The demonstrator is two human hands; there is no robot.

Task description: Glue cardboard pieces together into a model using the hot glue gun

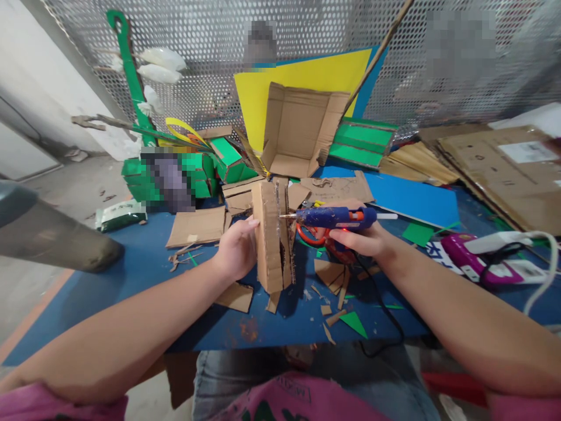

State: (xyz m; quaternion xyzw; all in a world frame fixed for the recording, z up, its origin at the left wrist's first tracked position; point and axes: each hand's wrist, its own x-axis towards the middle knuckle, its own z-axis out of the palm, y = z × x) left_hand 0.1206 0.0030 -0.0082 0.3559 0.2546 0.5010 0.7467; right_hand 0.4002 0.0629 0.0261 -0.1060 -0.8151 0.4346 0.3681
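Note:
My left hand [238,248] grips the left side of a narrow folded cardboard piece [267,240], holding it upright over the blue table. Along its right side, layered cardboard edges show. In my right hand [366,237] is a blue hot glue gun [326,217] with a white glue stick out of its back end. The nozzle points left and is at the cardboard's right edge; whether it touches I cannot tell. A small red light glows on the gun. Orange-handled scissors [310,235] lie beneath the gun, partly hidden.
Cardboard scraps [332,275] and green bits litter the blue table [149,304]. An open cardboard box [302,126] and green-covered pieces [363,142] stand behind. A purple power strip [475,257] with cables lies right, flat cardboard [504,169] beyond it. A grey post [56,228] rises at left.

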